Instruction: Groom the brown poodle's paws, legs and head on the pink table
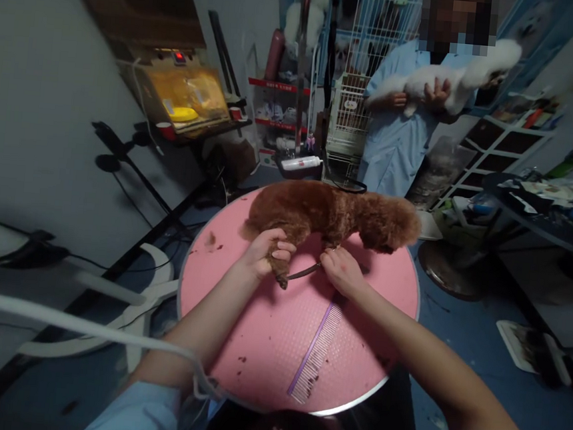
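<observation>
A brown curly-coated dog stands on the round pink grooming table, its head to the right and lowered. My left hand is closed around one of its hind legs, and the paw sticks out below my fingers. In my closed right hand is a pair of curved scissors. Their dark, slim blades point left, with the tips close to the held paw; my fingers hide most of the handles. Nearer to me a purple-backed metal comb lies flat on the table.
Clipped brown hair is scattered over the tabletop. Behind the dog rises a metal post, with a white tube beside it. A person in blue holds a white dog beyond the table. A white cable crosses at left.
</observation>
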`<state>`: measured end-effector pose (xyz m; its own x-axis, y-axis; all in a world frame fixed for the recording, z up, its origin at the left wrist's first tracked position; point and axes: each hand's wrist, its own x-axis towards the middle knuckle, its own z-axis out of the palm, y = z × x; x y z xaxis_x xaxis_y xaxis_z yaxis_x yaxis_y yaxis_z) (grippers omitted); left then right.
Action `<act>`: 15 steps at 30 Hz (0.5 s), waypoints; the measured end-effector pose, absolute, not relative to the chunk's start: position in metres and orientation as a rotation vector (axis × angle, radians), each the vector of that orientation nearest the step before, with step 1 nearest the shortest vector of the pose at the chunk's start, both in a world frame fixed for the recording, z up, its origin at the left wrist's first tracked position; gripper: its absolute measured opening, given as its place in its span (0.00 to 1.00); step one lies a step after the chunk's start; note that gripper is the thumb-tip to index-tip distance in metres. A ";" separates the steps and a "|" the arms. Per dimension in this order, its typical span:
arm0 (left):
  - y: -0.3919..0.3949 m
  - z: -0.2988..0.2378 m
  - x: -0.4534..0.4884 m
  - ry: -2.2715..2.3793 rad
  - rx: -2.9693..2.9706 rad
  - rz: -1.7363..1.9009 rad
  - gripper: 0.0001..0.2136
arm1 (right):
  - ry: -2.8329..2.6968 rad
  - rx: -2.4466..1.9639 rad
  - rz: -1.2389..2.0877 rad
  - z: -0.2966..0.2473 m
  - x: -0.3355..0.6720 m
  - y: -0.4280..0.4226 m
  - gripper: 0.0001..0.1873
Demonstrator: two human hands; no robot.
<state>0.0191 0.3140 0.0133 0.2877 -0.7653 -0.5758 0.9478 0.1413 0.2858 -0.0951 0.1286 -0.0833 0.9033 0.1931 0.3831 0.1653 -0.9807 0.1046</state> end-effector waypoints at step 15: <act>0.304 0.017 0.014 0.302 0.771 -1.181 0.08 | 0.173 2.804 0.688 -0.067 -0.107 0.126 0.14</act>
